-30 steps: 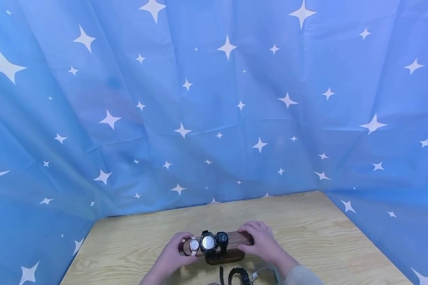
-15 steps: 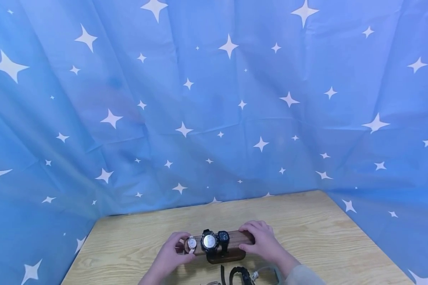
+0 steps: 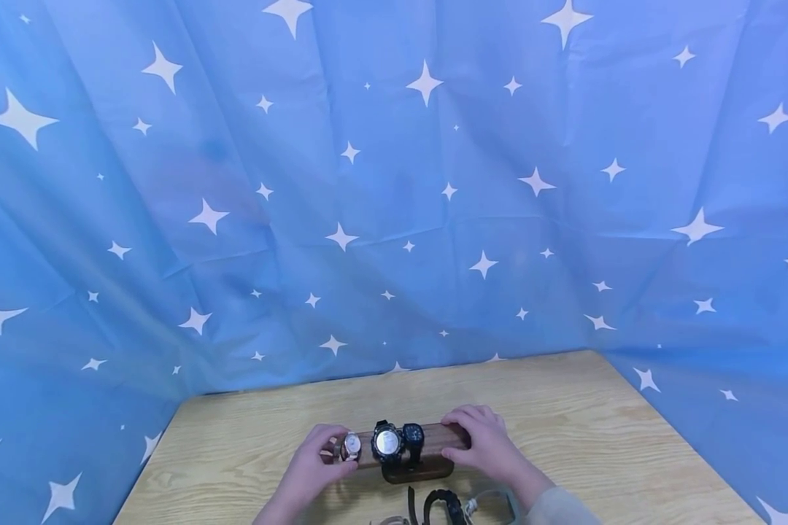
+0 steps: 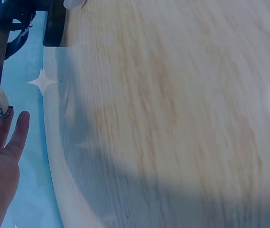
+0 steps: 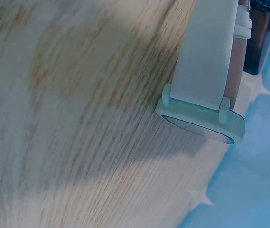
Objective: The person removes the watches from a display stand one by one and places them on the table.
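By the left hand [image 3: 310, 461], a small white-strapped watch [image 3: 352, 443] is pinched at the left end of the wooden stand [image 3: 440, 437], along whose bar a round-faced black watch [image 3: 387, 442] and, just beside it, a square-faced black watch [image 3: 413, 436] are borne. In front of the stand, a curved black band [image 3: 455, 504] is laid on the desk [image 3: 545, 394]. The stand's right end is grasped by the right hand [image 3: 486, 443], below which a mint-cased watch [image 5: 203, 118] is partly seen.
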Motion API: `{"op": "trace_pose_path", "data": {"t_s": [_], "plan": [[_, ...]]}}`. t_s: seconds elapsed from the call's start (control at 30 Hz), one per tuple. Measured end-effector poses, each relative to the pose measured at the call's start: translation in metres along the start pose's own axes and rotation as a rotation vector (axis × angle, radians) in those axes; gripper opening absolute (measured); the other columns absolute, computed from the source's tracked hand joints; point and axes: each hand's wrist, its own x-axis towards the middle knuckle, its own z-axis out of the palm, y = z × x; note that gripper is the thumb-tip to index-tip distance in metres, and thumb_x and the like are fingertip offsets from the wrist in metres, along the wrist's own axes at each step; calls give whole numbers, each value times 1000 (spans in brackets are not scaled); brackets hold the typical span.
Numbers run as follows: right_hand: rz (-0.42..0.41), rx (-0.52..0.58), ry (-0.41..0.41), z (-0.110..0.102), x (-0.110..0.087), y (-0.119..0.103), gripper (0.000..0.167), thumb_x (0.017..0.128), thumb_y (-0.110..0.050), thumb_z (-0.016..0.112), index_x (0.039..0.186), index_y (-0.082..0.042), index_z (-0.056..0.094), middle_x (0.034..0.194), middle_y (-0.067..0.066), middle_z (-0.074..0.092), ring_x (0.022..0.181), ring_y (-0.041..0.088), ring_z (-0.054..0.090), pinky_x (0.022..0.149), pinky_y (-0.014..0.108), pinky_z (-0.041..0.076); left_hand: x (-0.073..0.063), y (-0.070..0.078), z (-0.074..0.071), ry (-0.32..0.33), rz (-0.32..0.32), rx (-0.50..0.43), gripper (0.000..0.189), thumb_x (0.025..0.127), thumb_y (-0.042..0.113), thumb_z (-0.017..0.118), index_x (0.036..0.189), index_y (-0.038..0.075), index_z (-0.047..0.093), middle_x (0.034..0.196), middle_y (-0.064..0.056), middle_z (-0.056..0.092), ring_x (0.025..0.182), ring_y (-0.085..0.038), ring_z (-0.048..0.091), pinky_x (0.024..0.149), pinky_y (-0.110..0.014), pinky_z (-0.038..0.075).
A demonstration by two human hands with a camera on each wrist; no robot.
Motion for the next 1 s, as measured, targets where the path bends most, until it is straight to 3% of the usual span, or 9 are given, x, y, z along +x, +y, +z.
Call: {"op": "trace_pose_path", "data": {"t_s": [0.37, 0.67, 1.0], "plan": [[1, 3, 1, -1, 1, -1, 42, 73, -36, 78, 109, -20, 63, 112, -8, 58, 104, 22, 46, 86, 51, 32, -8, -12, -6, 12, 34, 66, 48, 71, 21, 81, 113, 11, 61, 109, -2, 53, 88, -14, 54, 78, -27, 51], [2, 1, -1, -1, 0, -1, 41, 73, -38, 77, 109, -22, 63, 112, -10, 57, 104, 21, 46, 85, 50, 33, -19, -16, -8, -27, -1, 56, 48, 74, 25, 79, 117, 15, 59, 113, -4, 52, 89, -17, 56, 73, -25, 51], [3, -8, 9, 0, -1, 0, 43, 72, -40, 77, 108, -22, 63, 112, -10, 57, 103, 20, 46, 86, 50, 33, -28, -20, -7, -57, 34, 33, 49, 73, 24, 80, 116, 13, 59, 116, -8, 51, 90, -16, 54, 74, -25, 50]]}}
